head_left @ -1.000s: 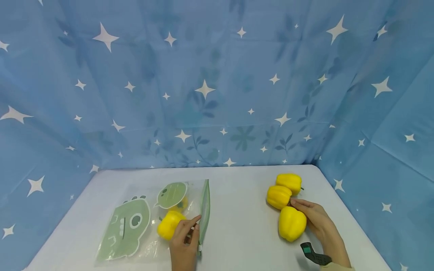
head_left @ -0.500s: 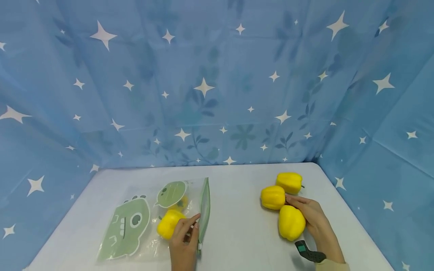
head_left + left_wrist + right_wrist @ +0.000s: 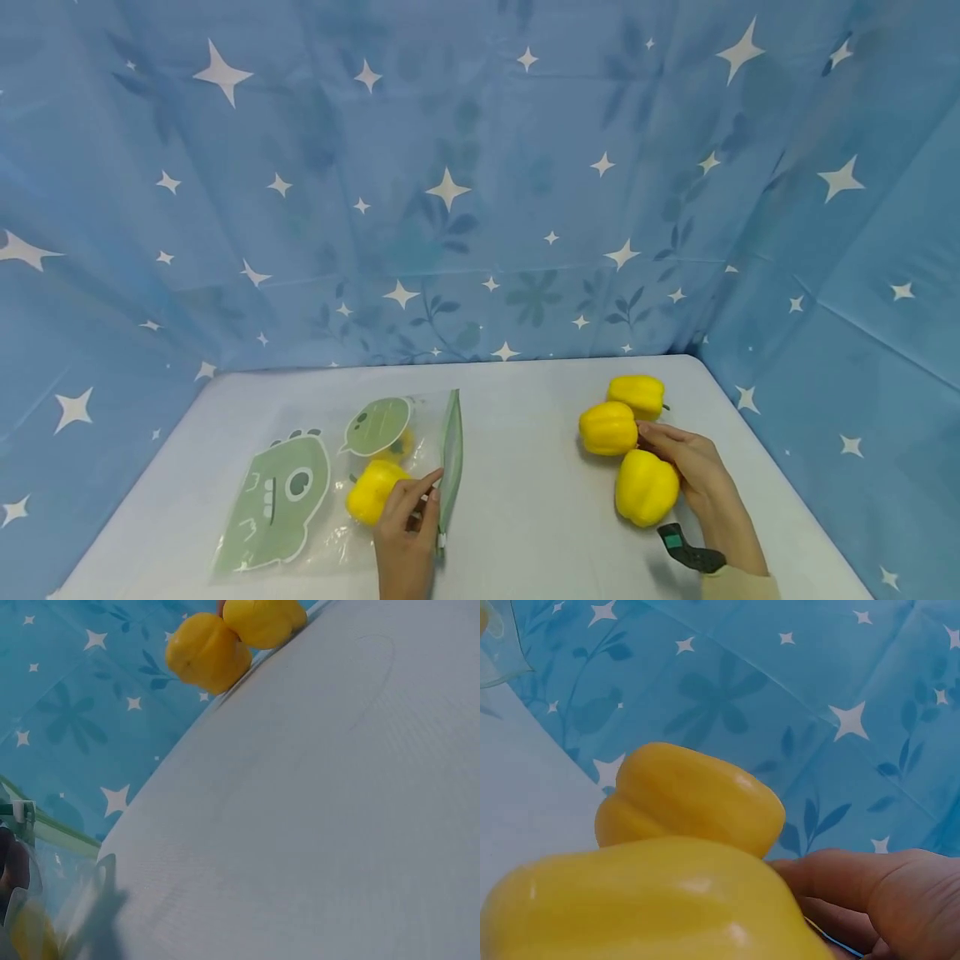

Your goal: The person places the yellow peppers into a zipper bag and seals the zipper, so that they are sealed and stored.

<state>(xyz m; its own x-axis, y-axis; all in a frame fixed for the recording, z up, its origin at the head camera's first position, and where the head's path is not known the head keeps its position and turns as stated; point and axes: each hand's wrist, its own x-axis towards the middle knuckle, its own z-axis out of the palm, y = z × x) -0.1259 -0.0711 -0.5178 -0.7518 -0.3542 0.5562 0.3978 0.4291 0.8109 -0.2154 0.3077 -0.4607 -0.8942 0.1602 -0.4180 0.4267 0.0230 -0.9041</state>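
My left hand (image 3: 407, 533) pinches the open edge of a clear zip bag (image 3: 330, 546) with a green dinosaur print and a green slider strip. Two yellow bell peppers lie inside: one bell pepper (image 3: 372, 493) beside my fingers, the other partly hidden under the green print. On the right, my right hand (image 3: 697, 471) pinches a yellow bell pepper (image 3: 607, 428) by its stem end, the fingertips partly hidden. A second bell pepper (image 3: 647, 489) stands just in front of that hand, and appears large in the right wrist view. A third bell pepper (image 3: 637, 395) lies behind.
The white table (image 3: 525, 467) spans between the bag and the right-hand peppers. A blue curtain (image 3: 480, 208) with white stars rises along its back and sides. A black strap (image 3: 690, 550) sits at my right wrist.
The pepper in my right hand has shifted left, away from the rear pepper, then slightly up in the head view. My left hand keeps its hold on the bag edge.
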